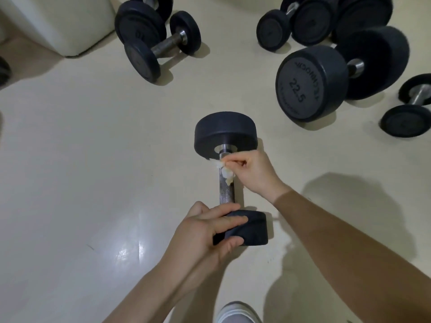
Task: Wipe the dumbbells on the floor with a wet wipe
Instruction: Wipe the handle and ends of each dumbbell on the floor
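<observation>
A black dumbbell [225, 134] with a knurled steel handle lies on the cream floor in the middle of the view, its length running away from me. My left hand [205, 231] grips its near head from the left side. My right hand [253, 172] pinches a crumpled white wet wipe [225, 171] against the upper part of the handle, just below the far head.
A large dumbbell marked 22.5 [312, 83] lies at the right, with several more behind it [303, 22] and one at the right edge [407, 120]. More dumbbells [161, 46] lie at the top centre beside a white box [65, 22]. My shoe [236, 313] shows at the bottom.
</observation>
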The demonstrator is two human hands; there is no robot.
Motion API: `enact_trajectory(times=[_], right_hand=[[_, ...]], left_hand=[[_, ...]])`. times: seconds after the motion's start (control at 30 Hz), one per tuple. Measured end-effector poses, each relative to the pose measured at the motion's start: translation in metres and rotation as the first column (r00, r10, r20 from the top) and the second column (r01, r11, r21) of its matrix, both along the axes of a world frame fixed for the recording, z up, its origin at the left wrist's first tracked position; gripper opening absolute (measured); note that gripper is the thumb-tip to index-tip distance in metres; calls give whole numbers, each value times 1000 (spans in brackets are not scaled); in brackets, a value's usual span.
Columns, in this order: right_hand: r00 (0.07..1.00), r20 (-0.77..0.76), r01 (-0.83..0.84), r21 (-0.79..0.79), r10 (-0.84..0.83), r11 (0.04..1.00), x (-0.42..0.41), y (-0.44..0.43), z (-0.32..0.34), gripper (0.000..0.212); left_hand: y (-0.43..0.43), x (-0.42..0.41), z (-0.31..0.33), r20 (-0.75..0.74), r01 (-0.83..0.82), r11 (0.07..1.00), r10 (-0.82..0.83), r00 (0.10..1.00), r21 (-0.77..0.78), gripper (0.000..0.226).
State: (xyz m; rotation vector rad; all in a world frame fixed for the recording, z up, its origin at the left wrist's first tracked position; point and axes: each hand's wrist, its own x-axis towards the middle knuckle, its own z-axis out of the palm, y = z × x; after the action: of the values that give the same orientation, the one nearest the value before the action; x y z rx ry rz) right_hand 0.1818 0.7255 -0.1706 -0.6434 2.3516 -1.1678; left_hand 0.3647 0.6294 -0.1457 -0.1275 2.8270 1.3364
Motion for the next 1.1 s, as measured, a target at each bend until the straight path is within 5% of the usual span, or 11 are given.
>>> enact_trajectory(times=[0.07,0.23,0.33,0.4,0.53,0.6,0.7,0.9,1.0,1.1], right_hand=[[998,-7,65,-19,-65,998,3,-4,0,17],[957,89,-290,215,278,932,21,18,10,16],[978,-174,-83,160,111,984,-8,3,6,14],[975,-199,107,38,-97,994,-6,4,1,9],[995,49,-98,130,93,987,21,22,3,8],[989,-68,-117,150,128,982,8,14,5,6],[967,-242,96,62,-78,993,-7,-3,3,12],[989,-2,-145,235,149,961,15,21,8,5],[984,-174,43,108,-23,993,-5,7,6,10],[985,-71,161,22,-159,987,-5,9,6,8]], left_hand=[[3,-2,0,-15,26,999,-26,1000,-32,43],[6,-8,3,-68,63,996,-67,995,-58,41],[11,-11,3,-80,110,985,-121,989,-130,38],[11,-9,2,-101,87,987,-101,990,-134,41],[6,-6,-3,-101,-25,996,16,995,-85,46],[5,-5,-6,-91,-14,996,5,996,-93,47],[-2,-8,-2,-33,29,998,-31,999,-50,49],[-11,-12,-9,66,-107,985,98,993,136,54],[-6,-16,-7,91,-111,983,98,991,146,54],[-4,-21,-2,141,-67,989,48,989,135,51]])
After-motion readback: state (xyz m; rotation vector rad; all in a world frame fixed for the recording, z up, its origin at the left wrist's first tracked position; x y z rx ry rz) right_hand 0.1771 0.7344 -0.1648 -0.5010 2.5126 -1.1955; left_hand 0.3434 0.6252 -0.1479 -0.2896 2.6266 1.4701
